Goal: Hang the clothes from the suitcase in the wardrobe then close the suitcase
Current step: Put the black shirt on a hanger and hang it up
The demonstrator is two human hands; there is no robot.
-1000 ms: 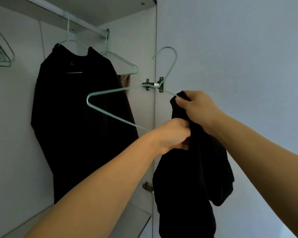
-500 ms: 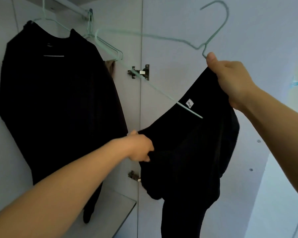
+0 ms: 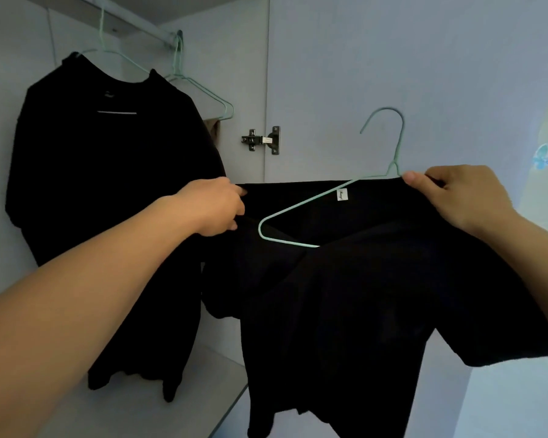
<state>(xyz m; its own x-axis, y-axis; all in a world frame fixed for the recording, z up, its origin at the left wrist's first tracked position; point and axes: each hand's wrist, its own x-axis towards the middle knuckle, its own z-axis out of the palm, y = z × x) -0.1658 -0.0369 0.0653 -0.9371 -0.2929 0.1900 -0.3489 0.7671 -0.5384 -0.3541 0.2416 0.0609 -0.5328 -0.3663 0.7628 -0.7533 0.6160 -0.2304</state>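
Head camera looks into the open wardrobe [image 3: 393,58], with its pale walls and its door panel at my right. Inside it, at the left, a black shirt [image 3: 108,200] already hangs on a green hanger from the rail [image 3: 133,25], and its hem reaches down near the wardrobe shelf [image 3: 178,393]. In front of me I hold up a second black T-shirt [image 3: 345,295], spread wide between my two hands, in front of the door panel and to the right of the hanging shirt. My left hand [image 3: 214,208] grips the left shoulder of this T-shirt with curled fingers. My right hand [image 3: 459,192] pinches the right side of the collar, thumb on top, just beside the neck of a mint green hanger [image 3: 314,203]. This hanger sits partly inside the neck opening: its left arm shows in the opening, its right arm is hidden under the cloth, and its hook stands upright above the collar. A second green hanger [image 3: 203,90] hangs on the rail beside the first shirt. A metal hinge [image 3: 261,140] sits on the door edge. A small white label [image 3: 342,195] shows inside the collar.
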